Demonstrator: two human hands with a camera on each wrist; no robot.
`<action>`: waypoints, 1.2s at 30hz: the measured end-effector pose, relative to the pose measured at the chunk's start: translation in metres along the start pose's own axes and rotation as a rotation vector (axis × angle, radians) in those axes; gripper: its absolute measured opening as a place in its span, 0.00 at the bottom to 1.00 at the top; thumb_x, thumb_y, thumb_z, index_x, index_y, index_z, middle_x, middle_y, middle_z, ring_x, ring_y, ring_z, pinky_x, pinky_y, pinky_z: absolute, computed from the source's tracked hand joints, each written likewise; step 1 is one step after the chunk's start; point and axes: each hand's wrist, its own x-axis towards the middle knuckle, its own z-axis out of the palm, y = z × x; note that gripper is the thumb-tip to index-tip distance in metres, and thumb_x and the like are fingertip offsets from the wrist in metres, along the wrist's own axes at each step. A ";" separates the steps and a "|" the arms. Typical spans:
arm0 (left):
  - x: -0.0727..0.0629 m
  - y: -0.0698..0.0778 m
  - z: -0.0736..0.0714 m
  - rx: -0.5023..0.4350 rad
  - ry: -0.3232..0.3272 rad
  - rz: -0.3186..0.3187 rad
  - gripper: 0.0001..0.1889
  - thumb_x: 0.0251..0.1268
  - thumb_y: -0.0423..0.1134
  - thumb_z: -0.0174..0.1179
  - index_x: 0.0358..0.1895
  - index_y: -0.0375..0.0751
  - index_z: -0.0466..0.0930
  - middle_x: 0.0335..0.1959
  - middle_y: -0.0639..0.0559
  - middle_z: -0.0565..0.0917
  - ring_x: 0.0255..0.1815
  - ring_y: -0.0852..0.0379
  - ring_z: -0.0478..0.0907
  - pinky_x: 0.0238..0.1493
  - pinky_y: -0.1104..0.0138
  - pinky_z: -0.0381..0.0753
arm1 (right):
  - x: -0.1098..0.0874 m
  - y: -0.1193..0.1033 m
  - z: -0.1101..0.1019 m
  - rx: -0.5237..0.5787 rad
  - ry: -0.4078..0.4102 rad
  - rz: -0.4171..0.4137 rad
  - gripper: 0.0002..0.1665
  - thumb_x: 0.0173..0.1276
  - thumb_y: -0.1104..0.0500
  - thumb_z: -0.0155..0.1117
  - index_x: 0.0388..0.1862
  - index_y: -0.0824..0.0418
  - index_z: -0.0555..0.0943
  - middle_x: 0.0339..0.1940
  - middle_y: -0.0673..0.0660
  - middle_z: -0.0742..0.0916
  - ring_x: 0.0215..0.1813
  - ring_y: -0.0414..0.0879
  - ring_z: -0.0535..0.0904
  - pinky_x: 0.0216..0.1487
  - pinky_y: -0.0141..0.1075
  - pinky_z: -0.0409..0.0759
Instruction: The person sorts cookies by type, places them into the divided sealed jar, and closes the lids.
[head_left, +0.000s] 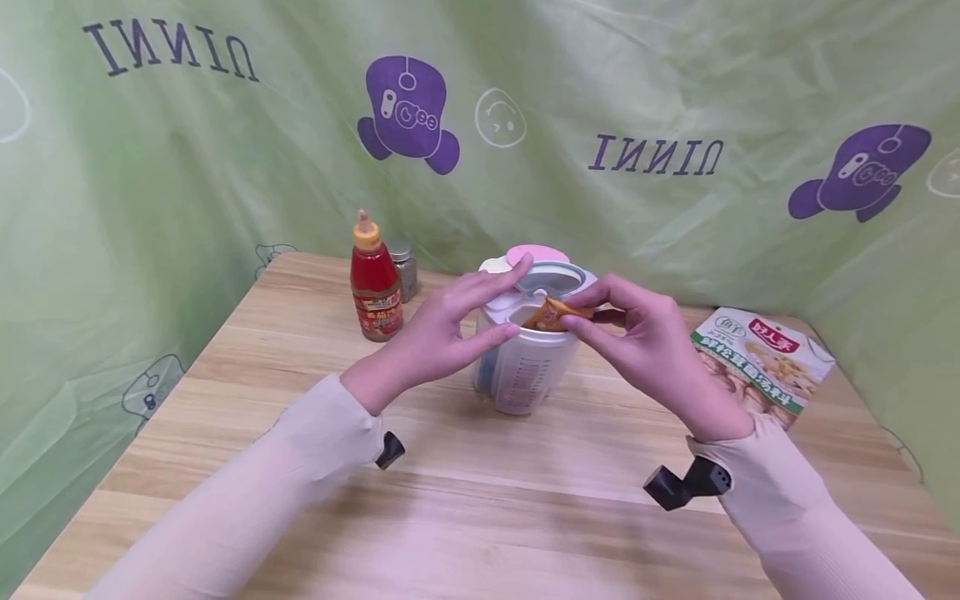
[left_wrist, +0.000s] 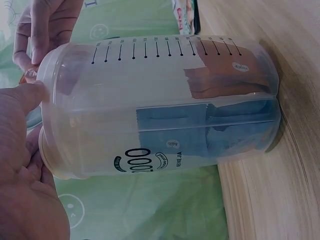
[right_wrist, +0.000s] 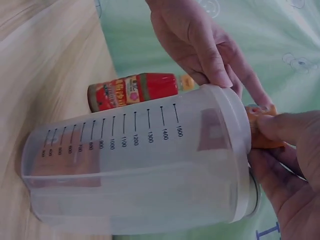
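A translucent storage canister (head_left: pixel 527 373) with a white top, compartments and measuring marks stands upright on the table. Its grey-rimmed lid flap (head_left: pixel 551 279) is raised. My right hand (head_left: pixel 645 333) pinches an orange packet (head_left: pixel 546 315) between thumb and fingers, partly inside the opening. My left hand (head_left: pixel 457 321) rests on the canister's top, thumb at the front rim and fingers stretched out along the raised flap. Through the wall, the left wrist view shows blue packets (left_wrist: pixel 172 130) in one compartment and a brown-orange packet (left_wrist: pixel 225 70) at the bottom of another.
Left of the canister stands a red sauce bottle (head_left: pixel 377 287) with a yellow cap, a small glass jar (head_left: pixel 405 273) behind it. A printed food package (head_left: pixel 761 358) lies to the right. Green printed cloth (head_left: pixel 540 192) hangs around the wooden table (head_left: pixel 480 517).
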 end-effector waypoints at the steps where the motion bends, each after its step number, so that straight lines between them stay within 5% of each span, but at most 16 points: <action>1: 0.000 0.000 0.000 0.000 0.000 0.002 0.37 0.72 0.39 0.68 0.81 0.47 0.64 0.71 0.45 0.81 0.72 0.49 0.77 0.74 0.54 0.79 | 0.000 0.000 0.000 -0.017 -0.017 -0.003 0.10 0.61 0.77 0.74 0.39 0.68 0.86 0.39 0.59 0.92 0.42 0.33 0.86 0.49 0.25 0.89; 8: 0.000 -0.002 0.001 0.009 0.011 0.017 0.37 0.71 0.40 0.68 0.81 0.47 0.65 0.70 0.45 0.82 0.71 0.50 0.78 0.73 0.53 0.80 | 0.001 0.002 0.001 -0.077 -0.071 -0.024 0.10 0.62 0.75 0.75 0.40 0.64 0.89 0.37 0.56 0.92 0.40 0.32 0.84 0.49 0.22 0.86; 18: 0.002 -0.002 0.002 -0.003 0.008 0.020 0.37 0.72 0.40 0.68 0.81 0.46 0.65 0.71 0.45 0.81 0.71 0.50 0.78 0.74 0.54 0.79 | -0.001 0.006 0.005 -0.142 -0.034 -0.104 0.11 0.60 0.74 0.77 0.37 0.61 0.91 0.36 0.54 0.93 0.39 0.31 0.83 0.45 0.20 0.83; 36: 0.000 -0.003 0.001 0.004 0.009 0.027 0.38 0.72 0.41 0.68 0.81 0.47 0.64 0.71 0.45 0.81 0.71 0.50 0.78 0.73 0.54 0.80 | -0.003 0.008 0.003 -0.204 -0.082 -0.130 0.14 0.61 0.73 0.76 0.44 0.60 0.92 0.43 0.54 0.94 0.47 0.30 0.83 0.47 0.19 0.80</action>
